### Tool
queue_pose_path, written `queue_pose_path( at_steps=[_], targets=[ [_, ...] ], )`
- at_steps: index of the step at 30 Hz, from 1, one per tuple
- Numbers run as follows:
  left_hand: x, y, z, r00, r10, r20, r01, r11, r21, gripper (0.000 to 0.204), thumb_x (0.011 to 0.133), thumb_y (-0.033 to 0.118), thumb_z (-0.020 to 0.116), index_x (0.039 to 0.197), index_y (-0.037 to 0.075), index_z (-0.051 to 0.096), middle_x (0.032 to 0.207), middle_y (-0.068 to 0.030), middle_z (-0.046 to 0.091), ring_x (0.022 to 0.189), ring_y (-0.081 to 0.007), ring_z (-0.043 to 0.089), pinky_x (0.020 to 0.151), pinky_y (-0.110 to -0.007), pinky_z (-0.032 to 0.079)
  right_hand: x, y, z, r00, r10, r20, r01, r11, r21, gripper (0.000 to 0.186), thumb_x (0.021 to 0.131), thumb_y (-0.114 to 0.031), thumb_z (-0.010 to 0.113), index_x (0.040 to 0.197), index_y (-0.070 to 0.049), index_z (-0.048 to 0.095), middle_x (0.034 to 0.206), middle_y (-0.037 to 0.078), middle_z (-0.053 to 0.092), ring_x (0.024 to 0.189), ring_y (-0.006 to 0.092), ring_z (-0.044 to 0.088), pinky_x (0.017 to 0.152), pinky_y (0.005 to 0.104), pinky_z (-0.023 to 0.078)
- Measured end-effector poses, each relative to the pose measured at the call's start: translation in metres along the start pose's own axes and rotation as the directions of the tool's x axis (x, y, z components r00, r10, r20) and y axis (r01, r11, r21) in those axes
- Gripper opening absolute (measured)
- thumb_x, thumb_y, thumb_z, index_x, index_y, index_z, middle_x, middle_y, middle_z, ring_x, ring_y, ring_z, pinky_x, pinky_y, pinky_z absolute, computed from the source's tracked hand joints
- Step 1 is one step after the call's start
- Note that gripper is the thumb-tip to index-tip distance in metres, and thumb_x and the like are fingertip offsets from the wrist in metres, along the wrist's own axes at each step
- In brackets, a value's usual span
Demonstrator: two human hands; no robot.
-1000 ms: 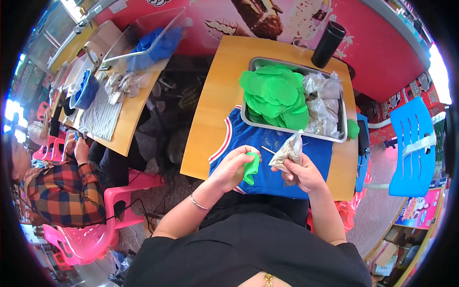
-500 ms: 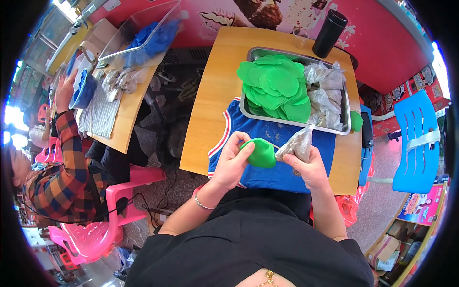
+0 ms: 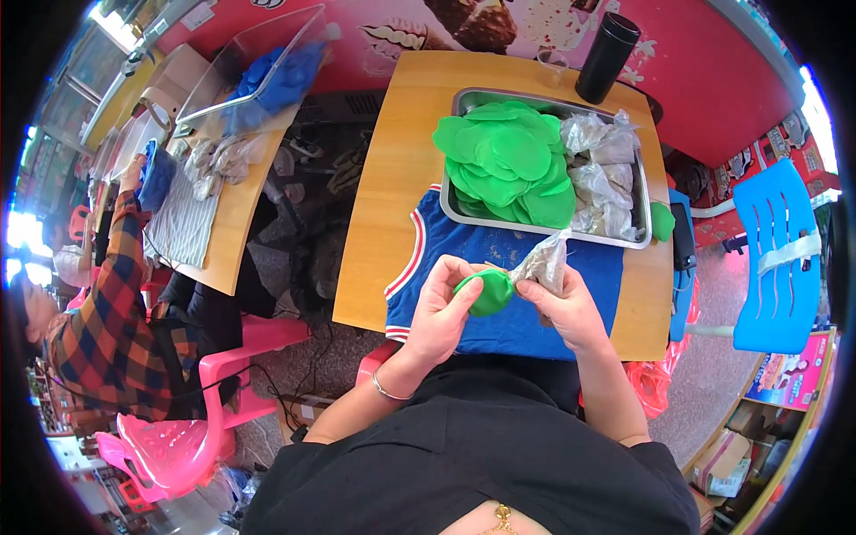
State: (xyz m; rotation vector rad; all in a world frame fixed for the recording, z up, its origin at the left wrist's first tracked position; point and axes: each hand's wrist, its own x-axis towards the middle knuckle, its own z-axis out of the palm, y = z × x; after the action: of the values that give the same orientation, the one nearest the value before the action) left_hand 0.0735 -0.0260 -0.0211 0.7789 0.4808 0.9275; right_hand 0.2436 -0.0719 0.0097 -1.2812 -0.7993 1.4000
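Note:
Held in the fingers of my left hand (image 3: pixel 443 303) is a soft green balloon-like pouch (image 3: pixel 490 294). My right hand (image 3: pixel 571 308) pinches a small clear plastic bag (image 3: pixel 541 266) with a greyish-brown filling. The bag's narrow end meets the pouch's right edge; I cannot tell whether it sits inside. Both hands are above a blue jersey (image 3: pixel 584 308) with red and white trim, spread on the wooden table. Beyond them, a metal tray (image 3: pixel 544 229) carries a heap of flat green pouches (image 3: pixel 508 160) on its left and several filled plastic bags (image 3: pixel 606 174) on its right.
A black tumbler (image 3: pixel 609 58) and a clear cup (image 3: pixel 553 61) stand behind the tray. One green piece (image 3: pixel 662 221) lies off its right edge. Blue chair (image 3: pixel 776 254) at right. At left, a person in a checked shirt (image 3: pixel 111 330) handles blue pieces at another table (image 3: pixel 234 236).
My left hand has turned and moved slightly right, bringing the pouch up against the bag's narrow end. The person at left has lowered a raised hand onto the blue pieces.

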Motion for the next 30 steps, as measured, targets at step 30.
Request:
queue_pose_path(
  at_steps=[30],
  targets=[
    [-0.002,-0.009,0.006,0.996,0.009,-0.084,0.001,0.992,0.125,0.009,0.087,0.010,0.058,0.083,0.005,0.053,0.078,0.0025,0.053,0.072,-0.0036,0.046,0.065,-0.019,0.038,0.003,0.012,0.005,0.981,-0.107,0.162,0.159,0.920,-0.359,0.013,0.073,-0.006,0.065,0.082,0.001,0.060,0.069,-0.001,0.057,0.064,0.0058,0.047,0.057,0.0250,0.040]
  ],
)
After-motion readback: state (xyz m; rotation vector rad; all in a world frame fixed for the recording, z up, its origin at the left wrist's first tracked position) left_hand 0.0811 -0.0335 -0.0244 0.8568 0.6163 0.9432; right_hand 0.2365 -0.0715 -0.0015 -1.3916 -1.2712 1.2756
